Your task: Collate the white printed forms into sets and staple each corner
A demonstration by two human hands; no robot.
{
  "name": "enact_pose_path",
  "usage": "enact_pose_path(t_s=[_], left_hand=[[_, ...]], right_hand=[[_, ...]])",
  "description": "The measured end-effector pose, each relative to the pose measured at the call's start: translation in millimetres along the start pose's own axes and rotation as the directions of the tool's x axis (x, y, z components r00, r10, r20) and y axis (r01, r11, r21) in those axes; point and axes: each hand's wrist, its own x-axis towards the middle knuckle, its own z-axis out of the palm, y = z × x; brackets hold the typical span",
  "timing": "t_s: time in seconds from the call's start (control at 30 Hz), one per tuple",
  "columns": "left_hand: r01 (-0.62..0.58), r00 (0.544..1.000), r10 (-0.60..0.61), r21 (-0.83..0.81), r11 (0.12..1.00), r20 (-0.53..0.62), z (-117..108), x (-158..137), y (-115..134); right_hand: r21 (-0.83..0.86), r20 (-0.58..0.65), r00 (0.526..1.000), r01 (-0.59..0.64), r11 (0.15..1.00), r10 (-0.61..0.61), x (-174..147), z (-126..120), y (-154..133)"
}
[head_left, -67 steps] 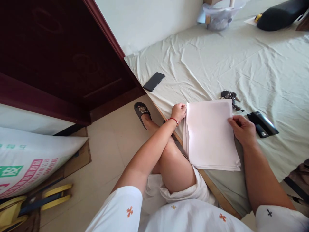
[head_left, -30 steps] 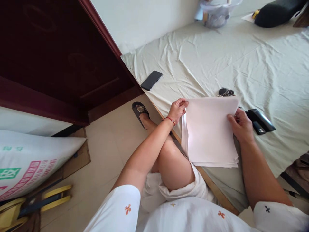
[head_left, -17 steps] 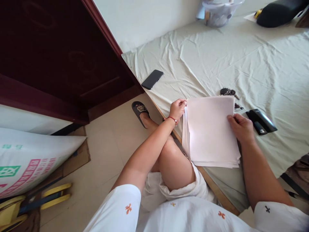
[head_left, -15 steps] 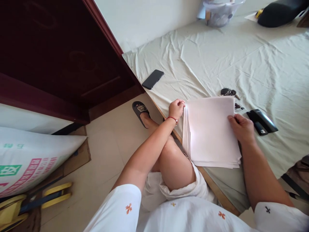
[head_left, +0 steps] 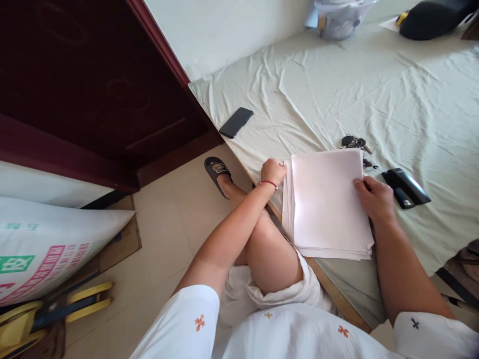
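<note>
A stack of white paper sheets (head_left: 329,204) lies partly over the bed's edge, its layers slightly fanned out at the left and bottom. My left hand (head_left: 274,172), with a red cord on the wrist, is closed at the upper left edge of the sheets; its fingertips are mostly hidden. On the opposite side, my right hand (head_left: 377,198) pinches the right edge, thumb on top and the other fingers at the side or beneath. Just beyond the top right corner of the paper is a bunch of keys (head_left: 354,141).
A black stapler-like object (head_left: 406,187) rests right of my right hand. A dark phone (head_left: 236,122) lies near the edge of the bed sheet (head_left: 314,89). At the back stands a clear plastic tub (head_left: 339,22). A printed sack (head_left: 45,244) is on the left, by a dark red door (head_left: 86,75).
My left hand has turned slightly and dropped a little at the paper's left edge, its fingers less visible. My right hand and the stack stay almost in place.
</note>
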Motion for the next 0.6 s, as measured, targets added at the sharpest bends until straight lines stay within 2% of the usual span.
enact_pose_path(t_s=[0.1,0.27,0.6], left_hand=[[-0.002,1.000,0.001,0.024,1.000,0.026,1.3,0.3,0.5],[-0.014,0.999,0.016,-0.026,1.000,0.052,7.6,2.3,-3.9],[0.018,1.000,-0.018,-0.079,0.997,0.000,13.8,5.0,-8.1]], right_hand=[[0.003,0.004,1.000,0.004,1.000,-0.004,-0.1,0.1,-0.1],[0.002,-0.003,1.000,0.014,1.000,-0.014,0.2,0.4,0.0],[0.011,0.020,1.000,0.014,1.000,-0.014,-0.6,0.6,-0.5]])
